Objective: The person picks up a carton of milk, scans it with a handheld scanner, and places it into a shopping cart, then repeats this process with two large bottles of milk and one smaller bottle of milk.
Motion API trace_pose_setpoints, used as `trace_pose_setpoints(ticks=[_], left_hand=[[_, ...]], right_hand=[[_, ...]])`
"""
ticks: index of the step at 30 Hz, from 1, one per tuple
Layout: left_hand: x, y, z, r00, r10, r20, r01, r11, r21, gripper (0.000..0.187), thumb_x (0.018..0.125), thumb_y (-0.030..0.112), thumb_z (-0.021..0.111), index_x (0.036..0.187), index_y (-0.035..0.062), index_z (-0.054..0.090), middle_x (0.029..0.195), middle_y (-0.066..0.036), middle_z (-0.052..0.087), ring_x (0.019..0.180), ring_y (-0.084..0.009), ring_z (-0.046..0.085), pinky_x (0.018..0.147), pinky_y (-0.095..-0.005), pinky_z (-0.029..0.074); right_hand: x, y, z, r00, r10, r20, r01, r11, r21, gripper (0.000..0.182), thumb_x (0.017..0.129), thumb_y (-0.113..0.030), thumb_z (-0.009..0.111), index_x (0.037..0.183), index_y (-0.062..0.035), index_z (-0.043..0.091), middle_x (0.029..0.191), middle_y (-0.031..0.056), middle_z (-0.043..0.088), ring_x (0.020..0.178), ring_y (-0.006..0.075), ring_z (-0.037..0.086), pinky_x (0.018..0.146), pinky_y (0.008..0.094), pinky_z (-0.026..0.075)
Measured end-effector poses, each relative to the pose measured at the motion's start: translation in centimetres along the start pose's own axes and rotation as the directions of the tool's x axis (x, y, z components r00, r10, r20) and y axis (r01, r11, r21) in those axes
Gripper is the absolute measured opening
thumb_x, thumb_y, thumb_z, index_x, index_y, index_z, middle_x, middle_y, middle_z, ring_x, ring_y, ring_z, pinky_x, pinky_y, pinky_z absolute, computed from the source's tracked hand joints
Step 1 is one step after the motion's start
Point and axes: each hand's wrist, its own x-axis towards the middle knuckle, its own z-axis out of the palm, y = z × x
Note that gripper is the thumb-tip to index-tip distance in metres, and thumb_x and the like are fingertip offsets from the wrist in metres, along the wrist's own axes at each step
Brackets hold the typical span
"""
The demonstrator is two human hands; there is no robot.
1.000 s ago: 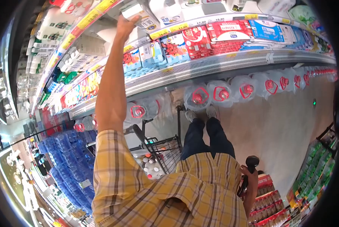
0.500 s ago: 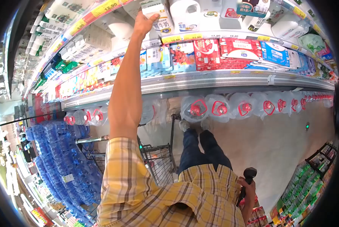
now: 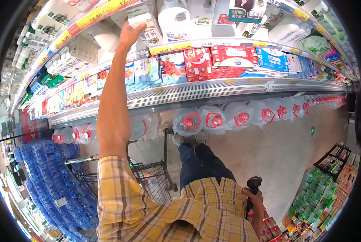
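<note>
My left hand (image 3: 131, 34) reaches up to the upper refrigerated shelf, its fingers around the upper left side of a white milk carton (image 3: 146, 26). The carton stands upright beside a large white jug (image 3: 175, 20); part of it is hidden by the hand. Low on the right, near my waist, my right hand (image 3: 255, 197) is wrapped round a black handle (image 3: 254, 183) with a rounded top. What the handle belongs to is mostly hidden.
Below the milk shelf lie red and blue packs (image 3: 235, 58). Large water bottles (image 3: 214, 119) line the floor under the cooler. A wire cart (image 3: 152, 179) stands left of my legs, beside stacked blue bottles (image 3: 47, 177). Green bottles (image 3: 315, 187) stand at right.
The whole view has shifted, so shelf, carton and both hands appear further left. My left hand stays on the carton and my right hand stays on the handle.
</note>
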Motion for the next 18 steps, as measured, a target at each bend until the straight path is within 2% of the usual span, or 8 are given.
trace_pose_setpoints(ticks=[2,4,6,8,10,12,14,18], left_hand=[[-0.4,0.7,0.0,0.998,-0.056,-0.020,0.055,0.997,-0.047,0.048,0.080,0.022,0.072,0.117,-0.0024,0.053,0.108,-0.014,0.064,0.097,-0.0205,0.061,0.085,-0.0332,0.047],[-0.6,1.0,0.2,0.993,-0.072,-0.092,0.071,0.997,-0.014,0.046,0.080,0.021,0.071,0.116,-0.0021,0.054,0.107,-0.013,0.065,0.096,-0.0203,0.061,0.086,-0.0328,0.047],[-0.8,1.4,0.3,0.996,-0.062,-0.071,0.062,0.998,0.005,0.043,0.081,0.021,0.071,0.114,-0.0023,0.056,0.105,-0.013,0.065,0.095,-0.0204,0.061,0.085,-0.0328,0.047],[-1.1,1.8,0.5,0.994,-0.056,-0.095,0.056,0.998,-0.003,0.041,0.081,0.020,0.071,0.112,-0.0034,0.056,0.104,-0.014,0.066,0.095,-0.0207,0.061,0.085,-0.0330,0.047],[-1.1,1.4,0.5,0.996,0.000,-0.091,0.000,1.000,0.005,0.041,0.080,0.020,0.071,0.110,-0.0046,0.057,0.102,-0.015,0.066,0.094,-0.0211,0.061,0.085,-0.0333,0.047],[-1.3,1.4,0.1,0.998,-0.007,-0.069,0.008,1.000,0.016,0.046,0.079,0.020,0.073,0.112,-0.0060,0.054,0.105,-0.016,0.064,0.096,-0.0212,0.060,0.085,-0.0332,0.047],[-1.9,1.6,-0.1,0.999,-0.037,-0.032,0.037,0.999,0.006,0.060,0.082,0.025,0.070,0.125,-0.0014,0.039,0.112,-0.013,0.059,0.102,-0.0201,0.057,0.080,-0.0324,0.050],[-2.1,0.3,-0.1,0.998,0.015,-0.057,-0.019,0.997,-0.078,0.060,0.078,0.016,0.074,0.122,-0.0045,0.039,0.112,-0.016,0.058,0.104,-0.0208,0.055,0.090,-0.0319,0.044]], right_hand=[[0.5,0.6,-0.2,1.000,0.006,-0.001,-0.006,1.000,-0.003,0.046,0.069,-0.014,0.077,0.107,0.0007,0.056,0.094,0.0090,0.065,0.084,0.0174,0.063,0.078,0.0306,0.048],[0.8,1.4,-0.4,1.000,-0.019,0.020,0.018,1.000,0.016,0.046,0.069,-0.015,0.076,0.107,0.0006,0.056,0.095,0.0092,0.065,0.082,0.0175,0.063,0.074,0.0301,0.048],[1.0,0.6,-0.5,0.998,-0.047,0.035,0.046,0.998,0.036,0.046,0.070,-0.016,0.076,0.107,0.0005,0.056,0.095,0.0095,0.066,0.081,0.0176,0.064,0.070,0.0297,0.049],[0.1,-1.1,-0.2,1.000,0.013,0.025,-0.013,1.000,-0.015,0.047,0.070,-0.017,0.076,0.108,0.0009,0.055,0.097,0.0100,0.066,0.077,0.0173,0.065,0.060,0.0288,0.049],[0.5,-1.2,-0.6,0.999,-0.006,0.033,0.006,1.000,-0.018,0.047,0.070,-0.018,0.076,0.108,0.0009,0.055,0.097,0.0101,0.066,0.076,0.0170,0.065,0.056,0.0285,0.048],[0.6,-1.5,-0.7,0.999,-0.021,0.043,0.022,1.000,-0.017,0.047,0.070,-0.018,0.076,0.108,0.0009,0.055,0.097,0.0101,0.066,0.075,0.0166,0.065,0.053,0.0282,0.048],[0.4,-2.1,-0.6,0.999,-0.020,0.025,0.021,0.999,-0.035,0.047,0.070,-0.018,0.075,0.108,0.0007,0.055,0.097,0.0099,0.066,0.076,0.0170,0.066,0.055,0.0286,0.048],[0.7,-1.7,-1.1,0.999,-0.029,0.026,0.030,0.998,-0.051,0.047,0.070,-0.019,0.075,0.108,0.0006,0.055,0.096,0.0098,0.066,0.079,0.0179,0.066,0.056,0.0290,0.048]])
